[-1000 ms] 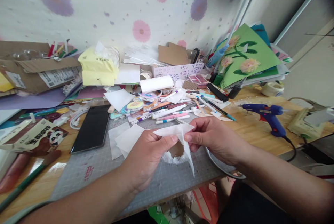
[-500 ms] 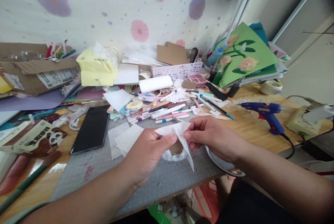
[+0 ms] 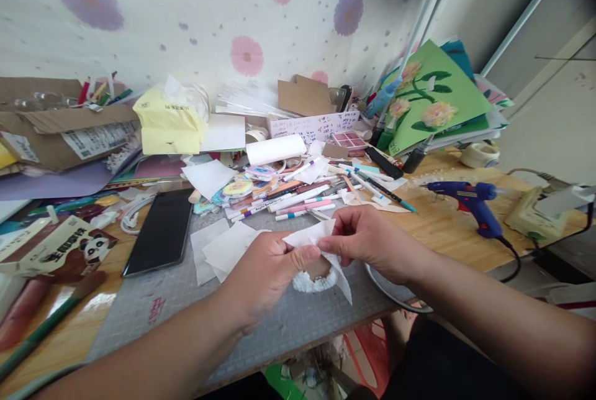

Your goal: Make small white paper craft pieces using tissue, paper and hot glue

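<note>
Closer together now, left hand and right hand fingers pinch white paper; mat edge near

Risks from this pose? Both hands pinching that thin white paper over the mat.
1. The left hand and right hand pinch the thin white paper close together; pulling apart would likely tear it.
2. The paper's loose point hangs over a small white-rimmed piece on the cutting mat; it may snag or knock it.
3. The blue glue gun stands beside the right forearm, cord trailing; a sweep could tip it.
</note>
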Motion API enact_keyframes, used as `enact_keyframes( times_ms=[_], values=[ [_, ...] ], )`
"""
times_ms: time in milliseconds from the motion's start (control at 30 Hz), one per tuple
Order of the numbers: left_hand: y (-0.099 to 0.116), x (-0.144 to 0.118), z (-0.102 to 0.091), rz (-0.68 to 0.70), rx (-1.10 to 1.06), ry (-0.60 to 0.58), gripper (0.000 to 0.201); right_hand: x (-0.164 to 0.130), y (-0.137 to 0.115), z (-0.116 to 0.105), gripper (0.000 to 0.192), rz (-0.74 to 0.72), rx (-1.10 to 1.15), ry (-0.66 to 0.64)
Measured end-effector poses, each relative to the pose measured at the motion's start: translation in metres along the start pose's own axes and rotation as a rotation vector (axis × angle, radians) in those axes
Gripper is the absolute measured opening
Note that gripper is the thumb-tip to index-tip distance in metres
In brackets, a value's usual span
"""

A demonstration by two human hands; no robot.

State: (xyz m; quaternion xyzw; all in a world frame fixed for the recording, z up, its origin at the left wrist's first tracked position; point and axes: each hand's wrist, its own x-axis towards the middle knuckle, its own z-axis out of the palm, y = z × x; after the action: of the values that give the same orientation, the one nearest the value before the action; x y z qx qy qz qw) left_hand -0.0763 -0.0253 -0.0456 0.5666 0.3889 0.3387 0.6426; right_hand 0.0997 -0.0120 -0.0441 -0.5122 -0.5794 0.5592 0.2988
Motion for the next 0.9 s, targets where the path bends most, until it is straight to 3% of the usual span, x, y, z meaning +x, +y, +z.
enact_keyframes(
  times_ms=[100,233,467,767,900],
  values=[
    [-0.001,0.001,0.001,-0.017,-0.093,0.027,0.028,-0.001,0.001,-0.001,0.034,0.004,0.132,-0.051],
    [-0.004,0.002,0.001,-0.071,-0.313,0.061,0.02,-0.006,0.007,-0.008,0.034,0.034,0.348,-0.115],
    [-0.005,0.003,0.002,-0.19,-0.534,0.109,0.026,-0.016,0.014,-0.011,0.023,0.005,0.315,-0.282],
    [-0.006,0.002,0.006,-0.149,-0.489,0.196,0.021,-0.013,0.011,0.0,0.031,0.009,0.244,-0.176],
    [-0.007,0.001,0.009,-0.081,-0.49,0.251,0.019,-0.01,0.009,0.007,0.027,-0.016,0.035,-0.061]
  ],
)
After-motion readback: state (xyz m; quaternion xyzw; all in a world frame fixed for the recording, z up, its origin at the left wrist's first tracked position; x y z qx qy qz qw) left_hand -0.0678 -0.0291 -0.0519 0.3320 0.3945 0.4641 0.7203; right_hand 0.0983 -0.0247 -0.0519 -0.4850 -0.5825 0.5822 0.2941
